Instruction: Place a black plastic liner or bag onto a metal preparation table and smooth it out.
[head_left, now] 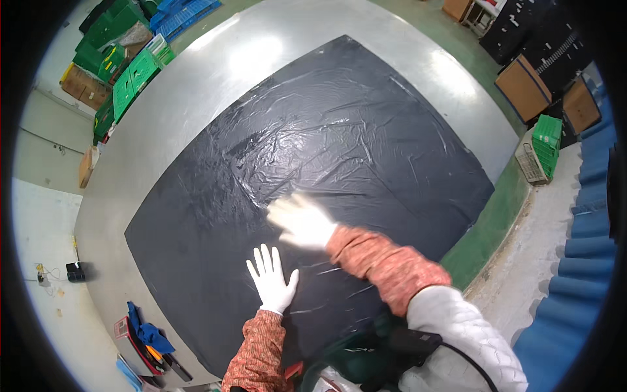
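Note:
A large black plastic sheet [196,209] lies spread over a shiny metal table [215,65], wrinkled and glossy toward its middle. My left hand [273,284], in a white glove, rests flat on the near part of the sheet with its fingers spread. Farther in and to the right, my right hand [302,219], also white-gloved, is over the sheet, blurred by motion. Its fingers look stretched out and nothing shows in them; whether it touches the plastic I cannot tell. Patterned orange-red sleeves cover both forearms.
Green crates [134,81] and a blue crate [186,16] stand beyond the table's left side. A blue cloth [153,338] and small tools lie at the near left edge. Another green crate [547,140] and cardboard pieces [522,88] are at the right, near a blue curtain [575,281].

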The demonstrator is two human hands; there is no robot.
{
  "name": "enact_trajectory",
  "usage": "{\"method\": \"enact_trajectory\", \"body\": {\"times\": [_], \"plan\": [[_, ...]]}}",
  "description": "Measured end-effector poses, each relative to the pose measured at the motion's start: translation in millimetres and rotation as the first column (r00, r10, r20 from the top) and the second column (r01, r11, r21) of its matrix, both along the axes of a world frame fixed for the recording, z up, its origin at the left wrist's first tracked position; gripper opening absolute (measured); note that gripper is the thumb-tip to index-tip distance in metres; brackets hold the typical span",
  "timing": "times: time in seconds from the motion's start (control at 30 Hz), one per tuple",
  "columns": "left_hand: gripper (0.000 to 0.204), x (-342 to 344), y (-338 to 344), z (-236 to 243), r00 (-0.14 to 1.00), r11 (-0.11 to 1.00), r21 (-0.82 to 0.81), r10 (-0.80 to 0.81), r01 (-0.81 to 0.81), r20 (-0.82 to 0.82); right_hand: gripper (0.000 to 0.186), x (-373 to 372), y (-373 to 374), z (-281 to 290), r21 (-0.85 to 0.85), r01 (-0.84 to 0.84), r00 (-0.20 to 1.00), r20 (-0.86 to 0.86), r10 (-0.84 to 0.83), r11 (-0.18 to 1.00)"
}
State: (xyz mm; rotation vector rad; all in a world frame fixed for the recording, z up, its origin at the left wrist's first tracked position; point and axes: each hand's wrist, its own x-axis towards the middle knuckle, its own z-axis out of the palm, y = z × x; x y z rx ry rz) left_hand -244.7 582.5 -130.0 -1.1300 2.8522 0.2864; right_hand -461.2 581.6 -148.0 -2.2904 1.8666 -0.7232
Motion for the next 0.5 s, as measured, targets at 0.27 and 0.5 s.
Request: {"method": "enact_trajectory", "body": {"times": [0.27, 0.5], "plan": [[0.081, -1, -3, 6, 0.999, 0.999, 0.031, 0.014, -0.016, 0.039, 0.061, -354, 171, 0, 0.057, 0.996, 0.089, -0.602, -0.794, 0.068], [0.085, 2, 0, 4, 0.999, 1.0, 0.017, 0.01, -0.011, 0.044, 0.061, -120, 93, 31, 0.138, 0.499, 0.864, -0.155, -0.479, 0.856]]}}
